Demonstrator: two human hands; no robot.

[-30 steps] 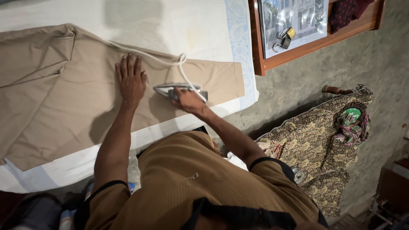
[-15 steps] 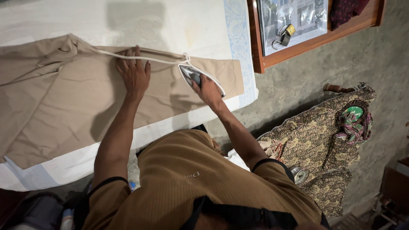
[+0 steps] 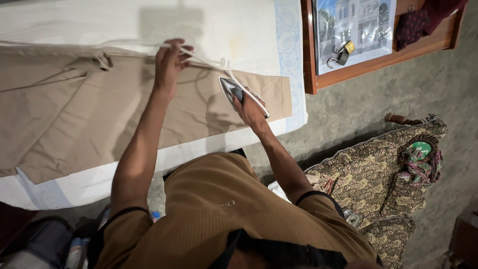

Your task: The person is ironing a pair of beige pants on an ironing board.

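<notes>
Head view: tan cloth [image 3: 99, 114] spread flat over the white-covered desk [image 3: 224, 30], left and centre of frame; right hand [image 3: 252, 110] closed around the handle of a grey iron [image 3: 233, 92], centre, resting on the cloth; left hand [image 3: 168, 62] pinching the white cord [image 3: 209, 62] at the cloth's upper edge; wooden tray [image 3: 378, 55], upper right, holding a glossy rectangular printed sheet [image 3: 356, 20] and a padlock [image 3: 343, 52]; patterned rug [image 3: 378, 174] on the floor, lower right.

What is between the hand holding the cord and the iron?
In the head view, the white cord runs from the left hand to the iron, above tan cloth.
</notes>
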